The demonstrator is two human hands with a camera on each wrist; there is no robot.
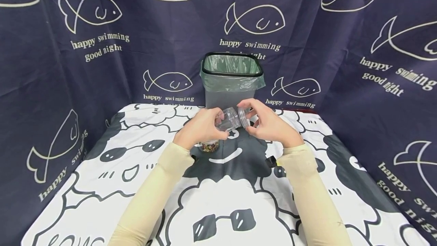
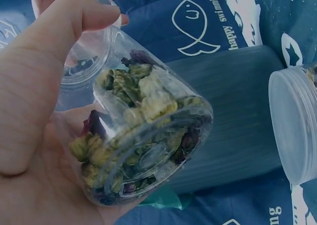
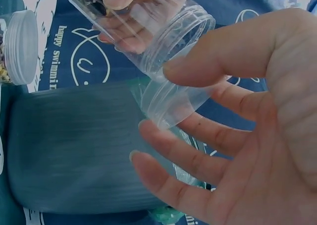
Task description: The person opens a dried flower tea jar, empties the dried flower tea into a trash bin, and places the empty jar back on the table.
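Observation:
My left hand (image 1: 201,125) grips a clear plastic jar (image 1: 230,120), tilted on its side with its mouth toward the right. Dried yellowish and purple flower buds (image 2: 143,93) lie near the jar's base in the left wrist view. With thumb and fingers, my right hand (image 1: 271,125) holds a clear round lid (image 3: 171,103) by its rim. The lid is off the jar's mouth and tilted beside it; whether their edges touch, I cannot tell. Below my left hand stands a second jar (image 1: 209,146) with colourful contents, partly hidden by that hand; its whitish lid (image 2: 292,128) is on.
Behind the hands stands a grey bin (image 1: 229,96) with a black rim and a green liner bag (image 1: 232,83). A cloth with sheep drawings (image 1: 225,196) covers the table. Dark blue fish-print curtains (image 1: 170,41) enclose the back and sides.

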